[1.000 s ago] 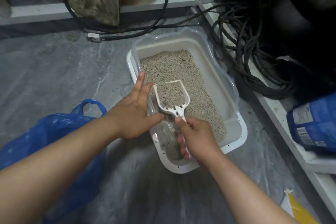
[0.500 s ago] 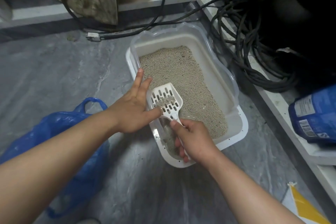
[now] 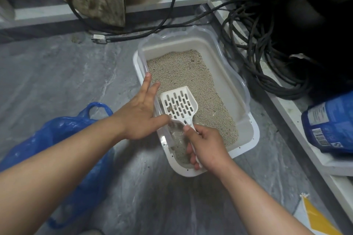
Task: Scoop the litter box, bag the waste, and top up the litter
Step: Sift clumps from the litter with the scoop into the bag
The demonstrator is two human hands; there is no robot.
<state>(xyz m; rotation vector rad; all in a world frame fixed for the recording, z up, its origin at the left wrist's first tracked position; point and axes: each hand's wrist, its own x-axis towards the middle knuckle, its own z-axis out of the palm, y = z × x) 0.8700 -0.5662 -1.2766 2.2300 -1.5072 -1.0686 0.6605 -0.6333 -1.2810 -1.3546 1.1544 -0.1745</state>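
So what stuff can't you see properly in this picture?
All in the head view:
- Blue plastic bag: the left arm covers part of it, so its inside is hidden.
- Blue litter sack: cut off by the right edge; print too small to read.
- Scoop handle: wrapped inside the right hand.
- Litter box near corner: hidden behind that hand.
- Top right corner: too dark.

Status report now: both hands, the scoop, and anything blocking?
Left hand flat on litter box rim. Right hand grips scoop, held over litter, few clumps left in it. Blue bag open at left, nothing blocking.
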